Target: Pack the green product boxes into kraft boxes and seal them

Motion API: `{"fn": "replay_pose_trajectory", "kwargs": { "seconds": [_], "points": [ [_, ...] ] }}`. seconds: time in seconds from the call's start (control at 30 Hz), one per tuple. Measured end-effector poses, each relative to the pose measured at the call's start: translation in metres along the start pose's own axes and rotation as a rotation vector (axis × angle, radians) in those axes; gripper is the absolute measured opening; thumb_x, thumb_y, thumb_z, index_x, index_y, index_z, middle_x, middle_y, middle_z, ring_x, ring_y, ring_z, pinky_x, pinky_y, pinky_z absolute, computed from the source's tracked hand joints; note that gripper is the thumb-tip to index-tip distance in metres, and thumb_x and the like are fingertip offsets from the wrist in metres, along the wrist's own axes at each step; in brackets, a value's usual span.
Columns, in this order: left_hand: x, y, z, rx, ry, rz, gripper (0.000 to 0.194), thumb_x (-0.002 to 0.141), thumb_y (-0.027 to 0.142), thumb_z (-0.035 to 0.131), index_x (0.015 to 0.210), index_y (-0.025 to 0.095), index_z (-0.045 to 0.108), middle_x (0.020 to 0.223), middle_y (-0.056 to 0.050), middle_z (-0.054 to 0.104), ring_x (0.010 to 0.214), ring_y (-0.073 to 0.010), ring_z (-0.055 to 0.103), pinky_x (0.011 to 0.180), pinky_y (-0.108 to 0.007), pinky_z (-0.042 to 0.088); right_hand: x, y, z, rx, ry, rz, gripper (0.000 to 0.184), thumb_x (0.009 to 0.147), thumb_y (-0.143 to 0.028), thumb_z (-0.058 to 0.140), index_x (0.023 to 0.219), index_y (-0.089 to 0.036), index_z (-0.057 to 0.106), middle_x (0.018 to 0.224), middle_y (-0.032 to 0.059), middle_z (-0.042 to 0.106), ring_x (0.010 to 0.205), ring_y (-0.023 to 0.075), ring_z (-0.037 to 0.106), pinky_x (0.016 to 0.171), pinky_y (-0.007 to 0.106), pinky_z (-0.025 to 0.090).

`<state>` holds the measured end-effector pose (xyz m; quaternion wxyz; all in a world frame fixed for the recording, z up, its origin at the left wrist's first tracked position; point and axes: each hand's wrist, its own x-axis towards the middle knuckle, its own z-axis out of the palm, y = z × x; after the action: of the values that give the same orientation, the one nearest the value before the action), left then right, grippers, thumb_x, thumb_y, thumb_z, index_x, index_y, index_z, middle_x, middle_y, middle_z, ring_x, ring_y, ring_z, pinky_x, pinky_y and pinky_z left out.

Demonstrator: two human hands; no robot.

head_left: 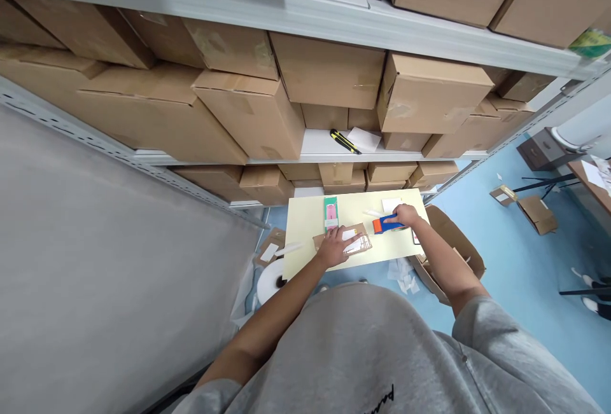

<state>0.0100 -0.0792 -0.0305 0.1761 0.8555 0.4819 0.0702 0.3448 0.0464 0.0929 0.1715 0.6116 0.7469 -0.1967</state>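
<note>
A small flat cardboard package [365,243] with a white label lies near the front edge of the pale yellow table [300,215]. My left hand [333,248] rests on it, fingers stretched over the cardboard and label. To the right, my right hand [407,215] is closed around a blue and orange tape dispenser [389,223], held just above or on the tabletop; I cannot tell which. Behind my left hand lies a green and pink packet [331,212]. A white paper [391,204] sits beyond the dispenser, and part of a phone-like object [415,238] shows under my right forearm.
Shelves [267,10] packed with cardboard boxes rise beyond the table. A black and yellow utility knife [344,141] lies on one shelf. An open carton [453,242] stands at the table's right, a white roll [270,282] at its left. Paper scraps [403,274] litter the floor.
</note>
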Motion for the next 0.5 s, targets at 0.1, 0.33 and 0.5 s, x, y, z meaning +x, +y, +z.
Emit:
{"fn": "replay_pose_trajectory", "kwargs": {
  "seconds": [0.1,0.33,0.5],
  "points": [
    [0.001,0.003,-0.002,0.02,-0.018,0.004,0.095,0.082,0.037,0.086,0.169,0.045,0.049,0.17,-0.013,0.047,0.151,-0.0501,0.043,0.128,-0.068,0.025,0.005,-0.01,-0.005,-0.08,-0.002,-0.027,0.073,0.082,-0.092,0.073,0.09,-0.021,0.087,0.098,0.0135,0.082,0.095,0.0279,0.075,0.073,0.03,0.043],
    [0.024,0.037,0.007,0.07,-0.021,0.067,0.099,0.08,0.036,0.085,0.169,0.021,0.047,0.183,-0.024,0.024,0.168,-0.0517,0.019,0.133,-0.073,0.006,0.009,-0.032,-0.013,-0.19,-0.077,-0.069,0.073,0.082,-0.087,0.078,0.098,-0.017,0.088,0.107,0.0199,0.083,0.102,0.0339,0.078,0.082,0.033,0.051],
    [0.033,0.045,0.015,0.061,-0.022,0.049,0.094,0.091,0.043,0.078,0.175,0.03,0.039,0.181,-0.022,0.033,0.16,-0.0532,0.036,0.13,-0.073,0.017,0.002,-0.038,-0.008,-0.205,-0.088,0.003,0.074,0.088,-0.083,0.075,0.113,-0.014,0.085,0.115,0.0237,0.082,0.109,0.0365,0.078,0.087,0.035,0.054]
  ]
}}
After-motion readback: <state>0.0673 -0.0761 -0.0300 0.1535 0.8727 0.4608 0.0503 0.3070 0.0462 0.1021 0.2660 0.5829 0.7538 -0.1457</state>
